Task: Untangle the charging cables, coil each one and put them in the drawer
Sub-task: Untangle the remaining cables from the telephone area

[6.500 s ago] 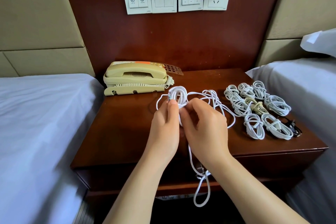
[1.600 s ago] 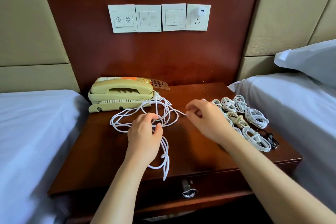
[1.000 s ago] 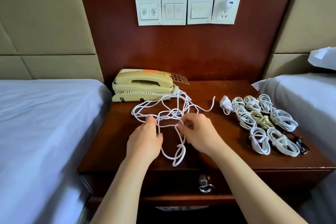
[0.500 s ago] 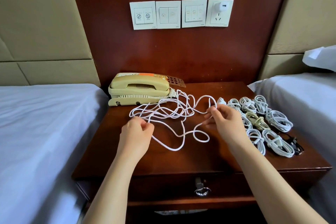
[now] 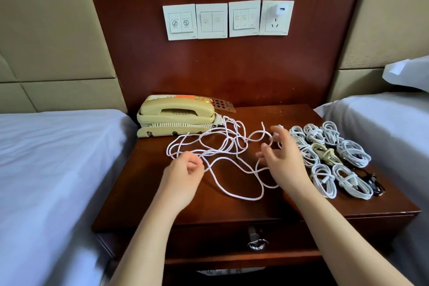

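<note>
A long white charging cable [image 5: 222, 144] lies in loose tangled loops across the middle of the wooden nightstand [image 5: 148, 202]. My left hand [image 5: 183, 179] sits at the tangle's left front, fingers curled, pinching a strand between thumb and forefinger. My right hand [image 5: 284, 165] hovers over the right part of the tangle with its fingers spread and nothing gripped. Several coiled white cables [image 5: 352, 153] and one beige coil [image 5: 325, 153] lie in rows at the right. The drawer [image 5: 209, 241] below the top is closed, with a metal ring pull [image 5: 257, 243].
A beige telephone [image 5: 176, 116] stands at the back left of the nightstand, its curly cord beside the tangle. A thin black cable [image 5: 371, 181] lies at the right edge. Beds [image 5: 58, 158] flank both sides. Wall switches and a socket with a charger [image 5: 277, 17] are above.
The cable has been spread out from a bundle into loose loops. In the last half second my right hand let go of the strand and opened; my left hand stays at the left.
</note>
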The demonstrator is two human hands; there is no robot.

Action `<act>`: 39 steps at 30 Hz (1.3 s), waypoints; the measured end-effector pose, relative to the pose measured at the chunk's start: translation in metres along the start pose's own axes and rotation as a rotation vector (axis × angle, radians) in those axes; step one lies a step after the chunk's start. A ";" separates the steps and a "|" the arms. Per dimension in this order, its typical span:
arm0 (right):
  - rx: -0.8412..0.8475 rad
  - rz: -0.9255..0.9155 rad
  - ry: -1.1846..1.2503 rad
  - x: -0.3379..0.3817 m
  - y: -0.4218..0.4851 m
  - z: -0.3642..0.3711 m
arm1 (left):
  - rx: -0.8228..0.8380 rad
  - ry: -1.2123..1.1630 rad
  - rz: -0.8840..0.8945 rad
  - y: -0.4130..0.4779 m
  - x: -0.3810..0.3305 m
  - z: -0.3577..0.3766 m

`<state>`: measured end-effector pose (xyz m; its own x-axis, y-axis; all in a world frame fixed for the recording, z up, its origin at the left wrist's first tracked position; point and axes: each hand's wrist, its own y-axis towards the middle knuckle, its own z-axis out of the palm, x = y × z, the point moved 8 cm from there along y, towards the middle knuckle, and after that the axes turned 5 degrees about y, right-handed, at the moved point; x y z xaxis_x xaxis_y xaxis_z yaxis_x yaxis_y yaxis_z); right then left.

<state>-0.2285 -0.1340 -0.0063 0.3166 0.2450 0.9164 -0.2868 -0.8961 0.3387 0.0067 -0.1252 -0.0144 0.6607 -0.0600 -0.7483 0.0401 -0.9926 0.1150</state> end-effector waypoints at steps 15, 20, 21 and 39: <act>0.465 -0.260 -0.605 0.034 -0.040 0.071 | 0.036 0.183 0.113 0.003 -0.003 0.011; 0.457 -0.227 -0.747 0.027 -0.036 0.067 | 0.086 0.234 0.270 -0.006 -0.010 0.011; 0.453 -0.223 -0.732 0.027 -0.035 0.066 | 0.109 0.225 0.298 -0.009 -0.012 0.012; 0.160 0.179 0.207 0.017 -0.007 -0.016 | -0.081 0.527 0.183 -0.003 -0.015 0.017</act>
<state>-0.2357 -0.1174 0.0099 0.0783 0.1333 0.9880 -0.1706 -0.9746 0.1450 -0.0166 -0.1233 -0.0146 0.9465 -0.1483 -0.2866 -0.0661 -0.9584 0.2777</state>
